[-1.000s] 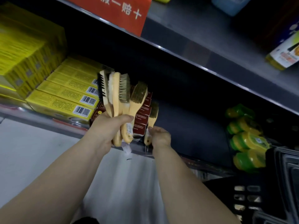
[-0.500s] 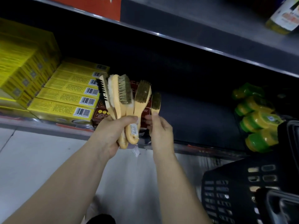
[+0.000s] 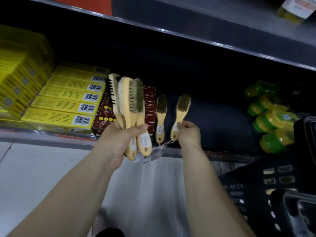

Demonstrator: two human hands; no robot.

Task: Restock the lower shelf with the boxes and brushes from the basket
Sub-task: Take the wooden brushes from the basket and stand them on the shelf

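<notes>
My left hand (image 3: 119, 139) grips a bundle of wooden brushes (image 3: 131, 98) by their handles, bristles up, in front of the lower shelf (image 3: 218, 124). One small wooden brush (image 3: 161, 117) lies on the shelf beside the dark red boxes (image 3: 106, 115). Just to its right my right hand (image 3: 189, 134) pinches the handle of another small brush (image 3: 181, 112), held over the shelf. Paper tags on strings hang from the handles. The black basket (image 3: 273, 189) sits at the lower right.
Stacked yellow boxes (image 3: 68, 101) with barcodes fill the shelf's left part. Green and yellow jars (image 3: 271, 117) stand at the right end. An upper shelf edge (image 3: 188, 36) overhangs. White floor tiles (image 3: 34, 168) lie below.
One small brush now lies on the shelf, released by my right hand. That hand has taken a second small brush from the bundle and moved right with it.
</notes>
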